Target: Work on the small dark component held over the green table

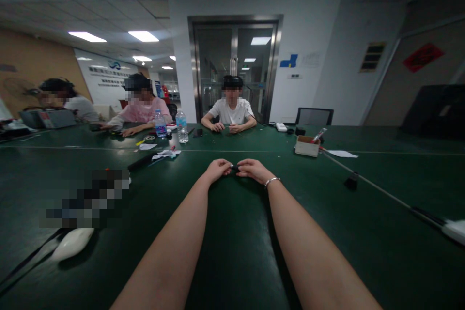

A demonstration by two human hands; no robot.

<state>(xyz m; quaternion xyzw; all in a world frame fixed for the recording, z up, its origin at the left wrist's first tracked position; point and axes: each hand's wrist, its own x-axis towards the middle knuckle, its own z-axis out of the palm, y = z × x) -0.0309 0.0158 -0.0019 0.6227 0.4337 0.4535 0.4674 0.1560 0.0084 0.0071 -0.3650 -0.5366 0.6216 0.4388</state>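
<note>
Both arms reach forward over the dark green table [240,232], and the hands meet near its middle. Between the fingertips is a small dark object with a light, shiny end [234,167]; it is too small to name. My left hand [219,168] pinches its shiny left end. On the dark right part, my right hand [253,170] has its fingers closed, below a silvery bracelet on the wrist.
Across the table sits a person in white [232,111]; two others sit at the left. Two water bottles [182,127] stand left of centre. A small box [307,146] and a cable [366,181] lie right. A white object [73,243] lies near left.
</note>
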